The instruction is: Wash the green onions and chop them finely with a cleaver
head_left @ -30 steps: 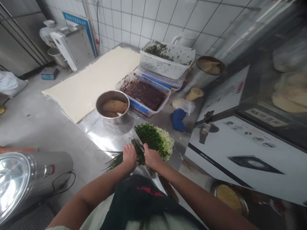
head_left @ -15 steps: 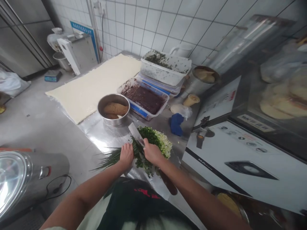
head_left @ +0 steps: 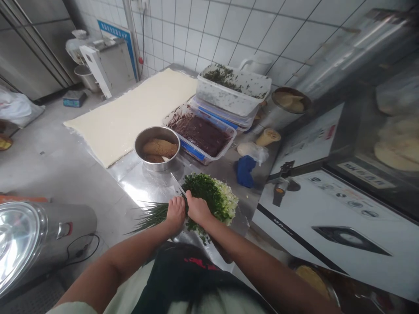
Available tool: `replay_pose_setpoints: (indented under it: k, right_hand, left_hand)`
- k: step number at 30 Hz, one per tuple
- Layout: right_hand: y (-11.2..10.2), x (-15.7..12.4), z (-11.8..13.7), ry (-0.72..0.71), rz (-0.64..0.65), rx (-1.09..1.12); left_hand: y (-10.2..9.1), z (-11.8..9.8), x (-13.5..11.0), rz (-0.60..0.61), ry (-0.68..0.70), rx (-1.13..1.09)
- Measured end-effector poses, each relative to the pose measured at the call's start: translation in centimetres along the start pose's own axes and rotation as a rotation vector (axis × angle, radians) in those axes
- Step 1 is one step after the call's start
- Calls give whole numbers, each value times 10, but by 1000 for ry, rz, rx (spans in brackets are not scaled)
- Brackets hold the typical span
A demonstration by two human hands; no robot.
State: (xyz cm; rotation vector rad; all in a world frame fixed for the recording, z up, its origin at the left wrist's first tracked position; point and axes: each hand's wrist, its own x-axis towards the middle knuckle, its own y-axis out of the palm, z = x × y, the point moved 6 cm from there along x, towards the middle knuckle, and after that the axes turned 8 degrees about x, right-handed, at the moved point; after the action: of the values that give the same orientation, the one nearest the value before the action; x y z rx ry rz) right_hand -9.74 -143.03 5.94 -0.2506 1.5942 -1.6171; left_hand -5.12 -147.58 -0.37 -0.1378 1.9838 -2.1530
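Observation:
My left hand [head_left: 176,213] is closed over a bunch of long green onions [head_left: 152,217], whose leafy ends stick out to the left on the metal table. Right beside it, my right hand [head_left: 198,209] grips a knife [head_left: 177,183] partway along its length. The knife's tip points away from me, and its brown handle shows partly beneath my right forearm. A heap of chopped green onion [head_left: 214,196], dark green on the left and pale on the right, lies just beyond and beside my right hand. My hands hide the cutting spot.
Behind the heap stand a metal bowl [head_left: 157,167] of brown filling and a plastic tub [head_left: 225,153] of dark paste. A herb-flecked tub [head_left: 229,98] sits further back. Rolled dough [head_left: 131,109] covers the far left table. A blue cloth [head_left: 245,171] and white machine [head_left: 314,218] are right.
The knife blade has swung from lying flat-side visible to standing nearly on edge, close to my left hand. The chopped heap shows more fully. The view has shifted slightly.

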Motion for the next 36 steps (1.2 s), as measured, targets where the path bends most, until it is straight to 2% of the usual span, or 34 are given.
replay_pose_setpoints:
  k: [4,9,13,16,21,26,30,33,36]
  right_hand:
    - [-4,3,6,43,-45,52]
    - [-15,-21,-14,33,-29,62]
    - [-19,-46,-22,-39,32,26]
    - [-15,-54,-22,-94,95,-27]
    - [-9,-34,-13,-146,121,-39]
    - [-5,-2,0,-60,69,17]
    - [-2,8,6,10,6,56]
    - [-2,7,-6,110,-51,108]
    - [-5,2,-31,188,-118,200]
  left_hand:
    - [1,4,-2,-12,-32,-43]
    - [-3,13,-7,-102,-156,-64]
    - [-5,13,-9,-100,-187,-36]
    - [-7,9,-11,-80,-164,-32]
    - [-7,5,-10,-36,-113,-37]
    - [-5,2,-5,5,-68,-31]
    - [-2,2,-3,35,-30,-49]
    - [-3,5,1,-2,-14,-54]
    - [-8,15,11,-62,-55,-54]
